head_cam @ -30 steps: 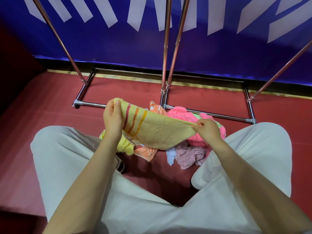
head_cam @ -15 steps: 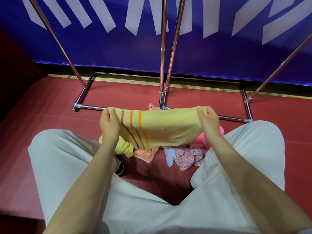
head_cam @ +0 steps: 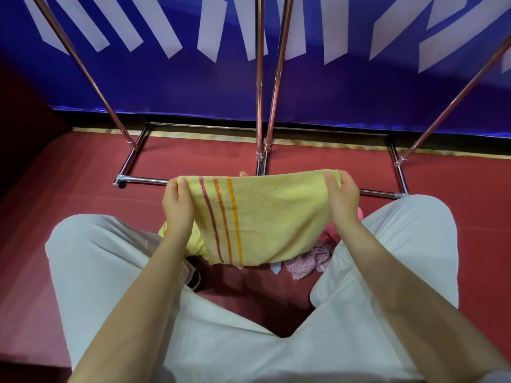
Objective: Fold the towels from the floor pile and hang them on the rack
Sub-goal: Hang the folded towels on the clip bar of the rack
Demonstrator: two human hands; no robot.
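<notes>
Towel (head_cam: 265, 217), yellow with three stripes, hangs stretched flat, top corners pinched by both hands' fingers (head_cam: 330, 180).

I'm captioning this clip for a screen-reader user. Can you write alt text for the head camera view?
A person's left hand and right hand grip the top corners of a yellow striped towel, stretched flat above a towel pile on the red floor. The chrome rack stands ahead against a blue banner.
</notes>
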